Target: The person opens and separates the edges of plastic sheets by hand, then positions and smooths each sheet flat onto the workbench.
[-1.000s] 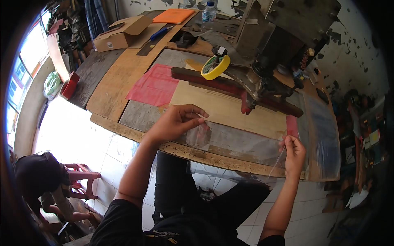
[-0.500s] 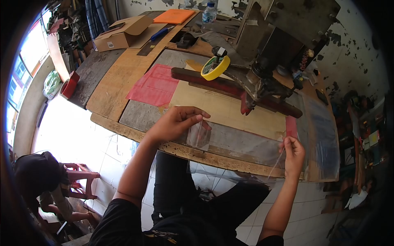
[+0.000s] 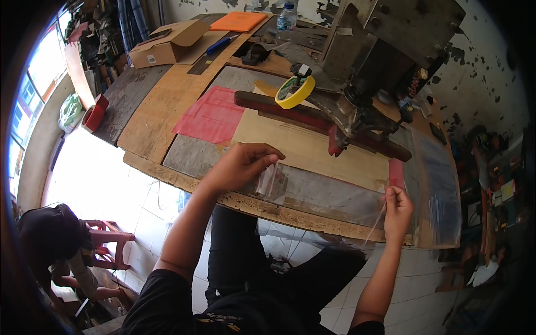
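Between my two hands stretches a clear plastic sheet (image 3: 335, 192), its lower part hanging past the table's front edge. My left hand (image 3: 240, 167) pinches its left end, where the film droops in shiny folds. At the right end, my right hand (image 3: 397, 209) grips the sheet's corner between thumb and fingers. Behind the sheet a cream board (image 3: 301, 145) lies flat on the grey work plate (image 3: 190, 153), with a pink-red sheet (image 3: 209, 117) at its left. Above the board is the press machine's dark red bar (image 3: 301, 117).
A yellow tape roll (image 3: 296, 92) hangs on the press (image 3: 385, 61). Farther back are a cardboard box (image 3: 167, 44), an orange folder (image 3: 239, 22), a blue-handled cutter (image 3: 220, 44) and a water bottle (image 3: 287, 18). Stacked clear sheets (image 3: 438, 190) lie at right. Another person (image 3: 53, 234) sits lower left.
Both hands keep their pinch on the plastic sheet and have barely shifted. The film's folds under the left hand have changed shape slightly.
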Demonstrator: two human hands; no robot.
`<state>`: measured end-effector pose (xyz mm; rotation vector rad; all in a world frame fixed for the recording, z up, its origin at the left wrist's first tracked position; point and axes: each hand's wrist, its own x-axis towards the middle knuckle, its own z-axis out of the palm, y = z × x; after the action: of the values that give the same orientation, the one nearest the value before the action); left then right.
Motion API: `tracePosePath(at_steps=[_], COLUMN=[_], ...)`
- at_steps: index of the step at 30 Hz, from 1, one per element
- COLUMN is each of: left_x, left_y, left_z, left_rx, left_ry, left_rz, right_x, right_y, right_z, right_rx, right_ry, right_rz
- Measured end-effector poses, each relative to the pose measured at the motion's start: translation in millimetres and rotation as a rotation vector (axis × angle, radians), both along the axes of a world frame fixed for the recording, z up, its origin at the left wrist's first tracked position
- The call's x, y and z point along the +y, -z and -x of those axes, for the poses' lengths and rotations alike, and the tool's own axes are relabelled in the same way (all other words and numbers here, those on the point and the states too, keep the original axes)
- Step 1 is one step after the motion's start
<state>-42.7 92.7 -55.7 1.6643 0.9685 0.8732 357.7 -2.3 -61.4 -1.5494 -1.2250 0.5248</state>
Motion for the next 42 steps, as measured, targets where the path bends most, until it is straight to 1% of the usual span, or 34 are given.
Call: tracePosePath(at_steps=[2,3,5,6,8,15,17,18,21,26,30,33,37,40,42], left_x=[-1.3,-0.5,1.7,0.6,-2.2,-0.2,1.4,1.3,0.2,-2.8,-2.6,-3.4,-3.0,-3.4,-3.2], left_y=[-5.0,-2.8,3.1,0.5,-7.8,-3.5,4.1,4.1,1.3,-3.2,0.1,-2.7,0.6,-3.0,-2.2], left_z=[-0.6,-0.6,-0.9,-1.2,-1.7,-2.9,-3.2,-3.1,-2.4,-3.7,-5.3,-6.2,-9.4,-8.0,-7.6], left_rx=[0.105,0.104,0.126,0.126,0.156,0.167,0.132,0.133,0.144,0.057,0.035,0.014,0.022,0.063,0.068], left_ry=[-0.032,-0.035,-0.049,-0.05,-0.052,-0.056,-0.075,-0.072,-0.059,-0.027,-0.023,-0.038,-0.062,-0.048,-0.045], left_rz=[0.0,0.001,-0.179,-0.177,-0.07,-0.059,-0.148,-0.146,-0.085,0.021,0.015,0.082,0.0,0.003,0.012], right_x=[1.4,2.5,3.9,4.4,5.6,6.9,7.0,7.2,7.1,5.7,5.7,3.9,1.4,-0.3,0.5], right_y=[5.5,8.3,11.9,13.5,16.5,20.9,22.9,23.8,26.3,22.4,22.5,21.3,21.8,20.3,20.5], right_z=[-0.5,-0.5,-0.5,-0.6,-1.1,0.1,-1.2,-2.0,-5.6,-4.5,-3.3,-2.7,-4.4,-2.5,-1.1], right_rx=[-0.027,-0.053,-0.06,-0.067,-0.059,-0.05,-0.045,-0.043,-0.017,0.067,0.115,0.125,0.16,0.18,0.113], right_ry=[0.007,0.016,0.014,0.015,0.018,0.027,0.03,0.029,0.025,0.018,0.032,0.018,-0.016,-0.019,-0.042], right_rz=[-0.013,-0.027,-0.038,-0.05,-0.046,-0.051,-0.053,-0.058,-0.041,-0.028,-0.019,-0.04,-0.073,-0.069,-0.139])
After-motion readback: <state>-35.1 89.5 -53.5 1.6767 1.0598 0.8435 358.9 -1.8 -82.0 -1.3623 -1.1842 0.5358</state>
